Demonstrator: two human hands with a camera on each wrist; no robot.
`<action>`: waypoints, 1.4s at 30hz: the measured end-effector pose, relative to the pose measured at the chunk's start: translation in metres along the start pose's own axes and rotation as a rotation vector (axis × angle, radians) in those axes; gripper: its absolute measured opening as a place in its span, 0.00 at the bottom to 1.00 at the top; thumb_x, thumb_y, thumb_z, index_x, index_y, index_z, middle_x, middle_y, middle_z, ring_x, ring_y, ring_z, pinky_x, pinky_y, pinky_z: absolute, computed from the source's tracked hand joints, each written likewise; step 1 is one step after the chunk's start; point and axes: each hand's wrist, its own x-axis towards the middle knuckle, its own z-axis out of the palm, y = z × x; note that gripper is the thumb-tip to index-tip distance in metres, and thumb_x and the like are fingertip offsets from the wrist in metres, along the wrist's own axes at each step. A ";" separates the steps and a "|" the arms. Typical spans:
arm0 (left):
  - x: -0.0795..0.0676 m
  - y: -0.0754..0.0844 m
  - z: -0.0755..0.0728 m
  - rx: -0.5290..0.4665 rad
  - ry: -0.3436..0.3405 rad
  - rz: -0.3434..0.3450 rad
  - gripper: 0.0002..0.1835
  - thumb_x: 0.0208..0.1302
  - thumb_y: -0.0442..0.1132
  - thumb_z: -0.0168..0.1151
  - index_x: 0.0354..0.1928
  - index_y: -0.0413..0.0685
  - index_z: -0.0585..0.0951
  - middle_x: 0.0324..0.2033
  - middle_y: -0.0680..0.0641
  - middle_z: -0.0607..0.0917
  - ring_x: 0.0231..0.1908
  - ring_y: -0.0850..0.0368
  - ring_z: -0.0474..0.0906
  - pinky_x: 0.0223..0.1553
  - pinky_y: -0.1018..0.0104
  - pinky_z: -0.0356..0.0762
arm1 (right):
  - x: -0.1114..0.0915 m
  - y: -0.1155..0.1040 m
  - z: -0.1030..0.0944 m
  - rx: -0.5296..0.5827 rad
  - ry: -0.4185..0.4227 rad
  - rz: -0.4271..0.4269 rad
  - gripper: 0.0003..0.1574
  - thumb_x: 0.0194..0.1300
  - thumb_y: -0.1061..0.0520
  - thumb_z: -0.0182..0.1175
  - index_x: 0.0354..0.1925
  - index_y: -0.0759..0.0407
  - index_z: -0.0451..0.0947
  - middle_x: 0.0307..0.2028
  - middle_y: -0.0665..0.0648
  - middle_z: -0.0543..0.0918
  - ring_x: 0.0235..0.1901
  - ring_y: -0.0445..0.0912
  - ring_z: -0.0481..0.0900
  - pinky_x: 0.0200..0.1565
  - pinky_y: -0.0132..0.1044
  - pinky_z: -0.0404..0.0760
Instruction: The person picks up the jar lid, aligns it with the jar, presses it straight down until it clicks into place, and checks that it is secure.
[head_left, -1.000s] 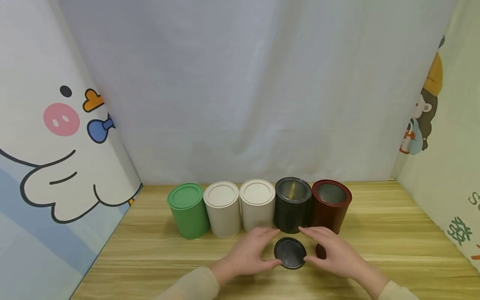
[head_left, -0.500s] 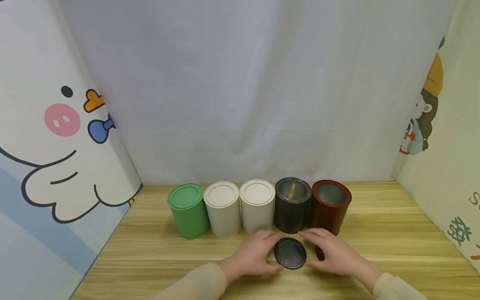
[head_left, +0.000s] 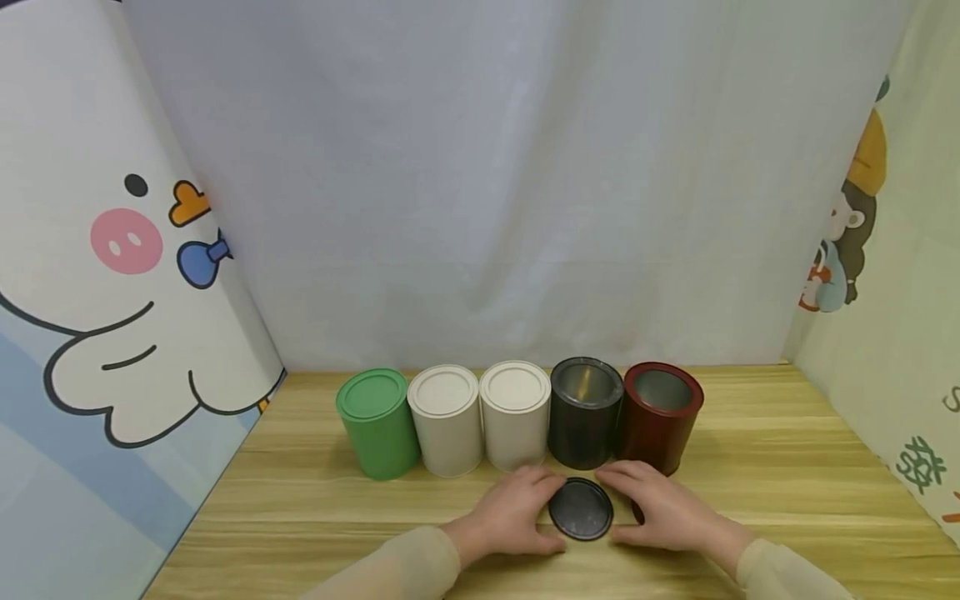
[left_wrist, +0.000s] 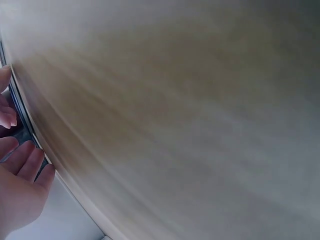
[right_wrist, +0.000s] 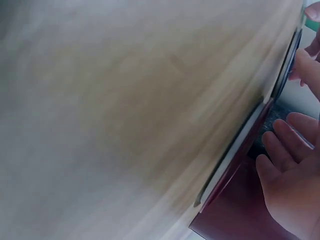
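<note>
A round black lid (head_left: 581, 509) lies flat on the wooden table (head_left: 300, 517) in the head view. Close to its left edge is my left hand (head_left: 513, 512), thumb and fingers spread in a loose curve. My right hand (head_left: 656, 507) mirrors it along the right edge. Whether the fingertips touch the rim cannot be told. A dark red lid (head_left: 637, 512) shows partly behind the right hand; it also appears edge-on in the right wrist view, beside the right fingers (right_wrist: 280, 145). Behind the hands stand a black can (head_left: 585, 433) and a dark red can (head_left: 656, 437), both topless.
To the left of the black can, two white cans (head_left: 446, 437) and a green can (head_left: 382, 442) stand in the same row, each with its lid on. A pale curtain (head_left: 480, 183) hangs at the table's back, and printed cloths line both sides.
Both hands have come slightly nearer the black lid, and the fingertips have lowered a little toward the table. The lid and the cans stay in place.
</note>
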 end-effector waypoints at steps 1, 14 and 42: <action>0.000 0.000 0.001 0.003 0.000 0.001 0.41 0.50 0.59 0.74 0.63 0.44 0.76 0.55 0.50 0.79 0.55 0.58 0.74 0.55 0.69 0.74 | 0.000 0.000 0.001 0.000 -0.004 -0.003 0.45 0.57 0.35 0.70 0.63 0.61 0.75 0.59 0.56 0.76 0.57 0.53 0.74 0.55 0.51 0.77; 0.005 -0.006 0.003 -0.026 0.008 -0.038 0.39 0.46 0.58 0.77 0.59 0.46 0.79 0.52 0.51 0.81 0.55 0.58 0.74 0.57 0.71 0.71 | 0.003 0.004 0.007 -0.007 0.027 -0.080 0.46 0.55 0.37 0.73 0.63 0.61 0.76 0.58 0.56 0.78 0.55 0.52 0.74 0.52 0.49 0.78; 0.008 -0.013 0.006 -0.050 0.005 0.063 0.32 0.54 0.56 0.74 0.57 0.46 0.82 0.53 0.53 0.83 0.54 0.60 0.75 0.58 0.73 0.69 | 0.010 0.006 0.013 0.030 -0.020 -0.081 0.42 0.59 0.36 0.69 0.61 0.61 0.78 0.57 0.53 0.80 0.56 0.51 0.76 0.55 0.49 0.78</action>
